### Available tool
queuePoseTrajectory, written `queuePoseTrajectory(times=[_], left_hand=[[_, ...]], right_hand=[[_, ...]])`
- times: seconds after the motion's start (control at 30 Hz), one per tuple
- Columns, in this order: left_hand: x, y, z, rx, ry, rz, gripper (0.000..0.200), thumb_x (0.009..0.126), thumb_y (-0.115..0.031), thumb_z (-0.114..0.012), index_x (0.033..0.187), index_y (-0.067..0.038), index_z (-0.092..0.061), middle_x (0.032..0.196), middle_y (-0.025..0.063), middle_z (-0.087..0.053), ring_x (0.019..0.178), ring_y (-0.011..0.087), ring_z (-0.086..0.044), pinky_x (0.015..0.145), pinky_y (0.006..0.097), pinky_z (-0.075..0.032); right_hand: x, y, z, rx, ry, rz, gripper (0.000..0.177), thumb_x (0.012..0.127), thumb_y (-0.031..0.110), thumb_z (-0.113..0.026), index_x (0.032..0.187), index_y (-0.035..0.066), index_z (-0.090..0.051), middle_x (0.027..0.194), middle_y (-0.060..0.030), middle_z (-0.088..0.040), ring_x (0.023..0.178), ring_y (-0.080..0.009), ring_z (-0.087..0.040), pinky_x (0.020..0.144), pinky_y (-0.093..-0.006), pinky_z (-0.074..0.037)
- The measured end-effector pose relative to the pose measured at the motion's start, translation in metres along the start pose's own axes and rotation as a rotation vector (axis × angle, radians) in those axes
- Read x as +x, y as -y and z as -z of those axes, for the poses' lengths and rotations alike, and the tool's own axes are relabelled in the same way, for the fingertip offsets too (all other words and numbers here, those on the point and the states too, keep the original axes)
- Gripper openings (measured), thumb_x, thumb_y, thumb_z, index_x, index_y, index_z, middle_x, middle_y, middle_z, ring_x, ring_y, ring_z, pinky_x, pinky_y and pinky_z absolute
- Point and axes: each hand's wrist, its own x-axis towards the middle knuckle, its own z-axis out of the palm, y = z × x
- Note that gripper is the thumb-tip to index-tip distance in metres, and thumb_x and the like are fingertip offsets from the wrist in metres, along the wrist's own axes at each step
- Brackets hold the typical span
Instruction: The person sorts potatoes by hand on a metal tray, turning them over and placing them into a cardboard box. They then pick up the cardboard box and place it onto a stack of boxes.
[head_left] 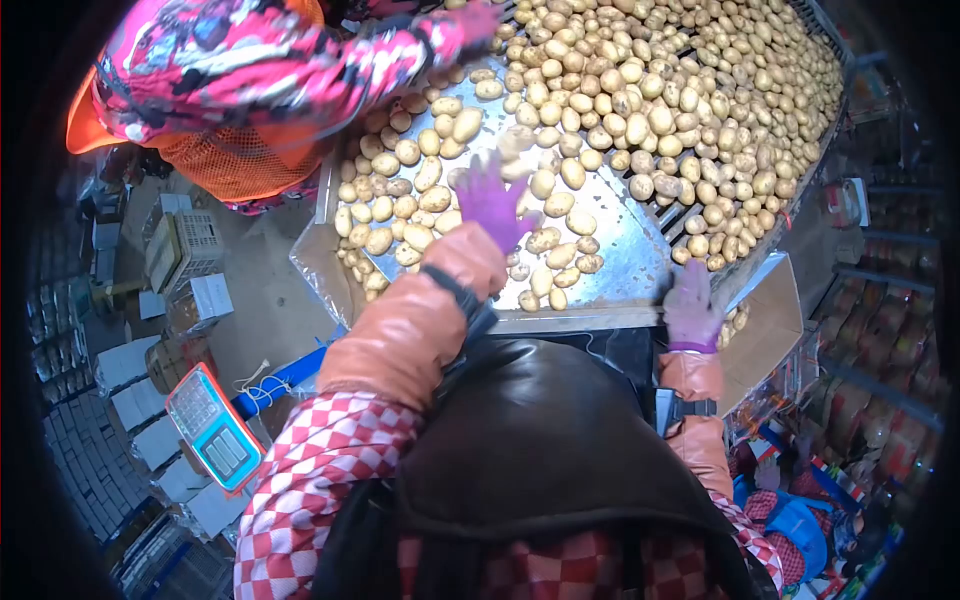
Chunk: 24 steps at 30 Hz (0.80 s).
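Note:
My left hand (490,203), in a purple glove, reaches over the metal sorting table (628,250) with its fingers spread. Loose potatoes (543,240) lie on both sides of it, and nothing shows in its grasp. At the table's near right edge is my right hand (692,308), also gloved, with its fingers stretched out beside the slatted part. A few potatoes lie just beyond its fingertips. The big heap of potatoes (640,90) covers the far and right side of the table.
A co-worker's pink patterned sleeve (385,62) reaches across the far left, above an orange mesh vest (235,160). Cardboard boxes stand at the left (325,270) and right (770,325) table edges. A digital scale (215,428) stands at lower left.

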Motion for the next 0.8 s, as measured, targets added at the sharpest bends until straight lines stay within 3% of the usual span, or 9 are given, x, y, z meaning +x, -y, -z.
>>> queuePoseTrajectory(times=[0.03,0.13,0.27,0.37,0.47,0.5,0.53,0.6,0.8], left_hand=[[-0.017,0.003,-0.007,0.011,-0.012,-0.181,0.069,0.071,-0.043,-0.070,0.133,-0.020,-0.051,0.142,0.0153,-0.040,0.133,0.0476,-0.027,0.102,0.0616,-0.030],[-0.087,0.034,0.032,-0.166,-0.050,-0.295,0.055,0.073,-0.032,-0.069,0.124,-0.017,-0.056,0.128,0.0174,-0.051,0.119,0.0437,-0.045,0.098,0.0510,-0.039],[-0.098,0.057,0.045,-0.248,-0.040,-0.129,0.041,0.076,-0.019,-0.063,0.117,-0.015,-0.059,0.115,0.0146,-0.059,0.107,0.0350,-0.054,0.087,0.0446,-0.046],[-0.091,0.078,0.065,-0.177,0.031,0.132,0.028,0.076,-0.015,-0.063,0.103,-0.011,-0.065,0.099,0.0115,-0.064,0.092,0.0298,-0.060,0.075,0.0410,-0.049],[-0.061,0.090,0.057,-0.028,-0.238,0.059,0.042,0.075,-0.017,-0.066,0.116,-0.016,-0.060,0.119,0.0147,-0.056,0.105,0.0328,-0.055,0.084,0.0447,-0.046],[-0.046,0.089,0.058,0.111,-0.292,0.029,0.048,0.074,-0.017,-0.067,0.121,-0.018,-0.058,0.127,0.0157,-0.052,0.110,0.0343,-0.052,0.088,0.0463,-0.045],[-0.033,0.097,0.050,0.130,-0.133,0.101,0.061,0.071,-0.018,-0.070,0.129,-0.021,-0.052,0.137,0.0158,-0.043,0.118,0.0367,-0.046,0.094,0.0494,-0.042],[-0.004,0.116,0.032,0.239,0.014,0.078,0.072,0.065,-0.020,-0.076,0.132,-0.021,-0.049,0.128,0.0141,-0.049,0.115,0.0350,-0.049,0.091,0.0478,-0.046],[0.022,0.097,0.052,0.207,0.209,0.220,0.067,0.065,-0.020,-0.076,0.127,-0.020,-0.050,0.115,0.0172,-0.054,0.104,0.0357,-0.056,0.085,0.0461,-0.049]], right_hand=[[0.006,-0.005,-0.014,-0.006,0.081,-0.074,0.063,0.096,0.056,-0.036,0.142,0.015,-0.038,0.137,-0.0125,-0.050,0.112,-0.0327,-0.057,0.090,-0.0443,-0.050],[0.003,-0.056,-0.049,-0.115,0.095,-0.212,0.058,0.097,0.049,-0.041,0.139,0.010,-0.041,0.130,-0.0136,-0.054,0.106,-0.0314,-0.060,0.083,-0.0397,-0.052],[0.007,-0.051,-0.086,-0.720,0.050,-0.274,0.050,0.094,0.039,-0.056,0.132,0.007,-0.049,0.115,-0.0152,-0.061,0.088,-0.0248,-0.066,0.070,-0.0299,-0.054],[0.015,-0.073,-0.088,-1.041,0.086,-0.488,0.042,0.095,0.036,-0.053,0.126,0.006,-0.052,0.101,-0.0103,-0.062,0.076,-0.0159,-0.062,0.062,-0.0222,-0.051],[0.043,-0.128,-0.040,-1.073,0.226,-0.522,0.039,0.093,0.027,-0.058,0.121,0.001,-0.052,0.088,-0.0039,-0.056,0.066,-0.0112,-0.050,0.058,-0.0236,-0.044],[0.042,-0.135,-0.046,-1.081,0.235,-0.499,0.039,0.093,0.026,-0.059,0.122,0.001,-0.052,0.090,-0.0045,-0.057,0.069,-0.0115,-0.052,0.061,-0.0239,-0.045],[0.040,-0.140,-0.055,-1.088,0.244,-0.478,0.040,0.092,0.025,-0.059,0.123,0.001,-0.051,0.093,-0.0051,-0.057,0.073,-0.0119,-0.053,0.064,-0.0243,-0.046],[0.033,-0.139,-0.070,-1.148,0.267,-0.489,0.044,0.093,0.024,-0.058,0.129,0.000,-0.048,0.106,-0.0082,-0.059,0.093,-0.0152,-0.058,0.078,-0.0256,-0.049],[0.025,-0.123,-0.062,-1.001,0.203,-0.530,0.047,0.096,0.026,-0.053,0.134,0.001,-0.043,0.120,-0.0131,-0.056,0.110,-0.0200,-0.055,0.093,-0.0332,-0.048]])
